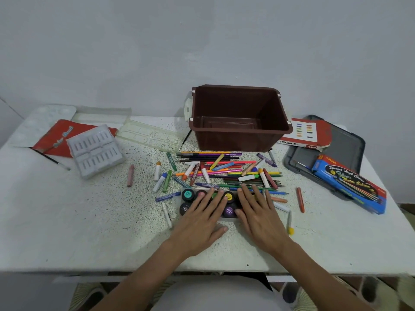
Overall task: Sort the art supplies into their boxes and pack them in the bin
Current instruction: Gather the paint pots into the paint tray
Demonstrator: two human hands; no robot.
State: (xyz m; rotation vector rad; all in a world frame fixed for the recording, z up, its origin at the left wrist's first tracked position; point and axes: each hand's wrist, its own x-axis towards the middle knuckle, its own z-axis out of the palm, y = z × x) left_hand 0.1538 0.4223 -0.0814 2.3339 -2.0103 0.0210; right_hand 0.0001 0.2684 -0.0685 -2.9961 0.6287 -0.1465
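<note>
**Ana:** Under both palms, what's being covered?

**Ben:** A set of small round paint pots [188, 195] in a shallow white tray. The left hand [202, 217] and right hand [258, 215] lie flat on top, fingers spread and straight. Neither hand is curled around anything; nothing is gripped.

**Ana:** Why flat like that?

**Ben:** My guess is to steady the pots or press them down into their tray before lifting the set as one piece.

**Ana:** And beyond the fingertips?

**Ben:** A loose heap of colour pencils [224, 170], crayons and oil pastels, touching the far edge of the tray. Further out stands the brown bin [238, 131], with nothing in it as far as I can see, so packing looks barely begun.

**Ana:** The boxes?

**Ben:** Out past the right hand, a blue pencil box [352, 187] leans on a grey case, and an oil pastels box [303, 133] lies just beside the bin. Off past the left hand sit a grey moulded insert [96, 151] and a clear tray [150, 136], likely laid open to receive sorted pieces.
</note>
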